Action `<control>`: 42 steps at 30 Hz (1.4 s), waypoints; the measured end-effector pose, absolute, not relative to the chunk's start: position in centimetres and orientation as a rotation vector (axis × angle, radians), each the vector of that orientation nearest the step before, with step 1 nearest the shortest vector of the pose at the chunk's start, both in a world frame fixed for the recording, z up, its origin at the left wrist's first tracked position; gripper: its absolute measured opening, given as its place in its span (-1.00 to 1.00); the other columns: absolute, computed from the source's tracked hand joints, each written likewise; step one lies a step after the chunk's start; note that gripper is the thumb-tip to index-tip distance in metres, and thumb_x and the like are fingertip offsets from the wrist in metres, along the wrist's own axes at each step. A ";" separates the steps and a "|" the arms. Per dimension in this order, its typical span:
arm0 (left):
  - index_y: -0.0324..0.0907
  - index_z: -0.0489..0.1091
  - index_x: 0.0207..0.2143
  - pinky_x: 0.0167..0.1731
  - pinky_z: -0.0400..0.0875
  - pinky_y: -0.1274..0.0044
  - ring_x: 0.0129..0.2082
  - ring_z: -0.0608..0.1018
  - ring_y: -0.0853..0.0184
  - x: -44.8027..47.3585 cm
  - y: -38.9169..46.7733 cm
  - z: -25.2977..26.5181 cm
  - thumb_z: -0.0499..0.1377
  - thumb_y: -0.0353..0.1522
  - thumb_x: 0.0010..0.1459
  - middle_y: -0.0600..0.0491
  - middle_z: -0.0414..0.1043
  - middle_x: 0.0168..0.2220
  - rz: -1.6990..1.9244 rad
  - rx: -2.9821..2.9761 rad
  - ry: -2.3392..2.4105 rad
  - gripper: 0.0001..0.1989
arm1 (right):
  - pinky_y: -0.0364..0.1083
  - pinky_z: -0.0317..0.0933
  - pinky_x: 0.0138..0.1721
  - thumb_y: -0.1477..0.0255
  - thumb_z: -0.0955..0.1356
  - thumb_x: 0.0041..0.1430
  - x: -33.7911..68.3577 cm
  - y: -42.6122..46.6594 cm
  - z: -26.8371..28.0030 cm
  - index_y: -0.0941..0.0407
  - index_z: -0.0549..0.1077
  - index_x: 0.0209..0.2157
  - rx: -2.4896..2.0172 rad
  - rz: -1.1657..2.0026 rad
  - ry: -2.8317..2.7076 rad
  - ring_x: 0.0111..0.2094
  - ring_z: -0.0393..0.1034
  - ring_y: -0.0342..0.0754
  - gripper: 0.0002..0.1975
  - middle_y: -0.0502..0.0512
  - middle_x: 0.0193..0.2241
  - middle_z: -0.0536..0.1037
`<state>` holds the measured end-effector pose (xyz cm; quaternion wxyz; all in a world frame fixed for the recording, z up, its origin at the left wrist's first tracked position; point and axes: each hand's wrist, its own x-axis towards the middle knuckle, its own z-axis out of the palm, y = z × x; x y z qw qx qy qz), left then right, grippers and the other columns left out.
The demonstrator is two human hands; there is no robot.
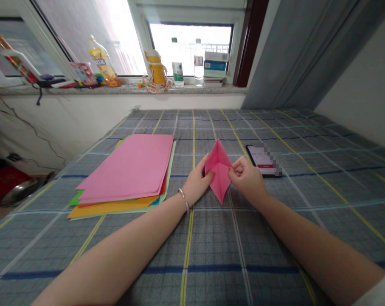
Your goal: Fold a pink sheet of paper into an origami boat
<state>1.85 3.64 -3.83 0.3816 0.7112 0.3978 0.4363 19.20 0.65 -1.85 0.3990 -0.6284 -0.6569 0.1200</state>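
Observation:
A piece of folded pink paper (pixel 220 176), diamond-shaped with creases meeting near its middle, is held up between my two hands above the checked cloth. My left hand (pixel 198 182) grips its left edge, thumb on the front face and fingers behind, partly hidden by the paper. On the other side my right hand (pixel 248 177) pinches the right corner between thumb and curled fingers. A silver open bangle (pixel 183 199) sits on my left wrist.
To the left lies a stack of coloured paper (pixel 131 168), pink on top. A phone (pixel 264 160) rests just beyond my right hand. Bottles, a yellow flask (pixel 156 70) and boxes (pixel 215 67) stand on the windowsill (pixel 192 90) at the back. A grey curtain (pixel 294 46) hangs at right.

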 end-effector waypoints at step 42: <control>-0.20 0.29 0.13 -0.12 0.37 0.48 -0.12 0.52 0.29 -1.3 4.2 -2.7 -0.05 -0.47 0.18 -0.05 0.49 -0.05 0.587 2.423 1.402 -0.54 | -0.15 0.03 -0.45 0.46 0.27 0.15 21.6 1.1 -1.5 0.08 0.39 -0.35 -1.619 -0.155 -2.178 -0.35 0.39 -0.10 -0.93 -0.02 -0.39 0.52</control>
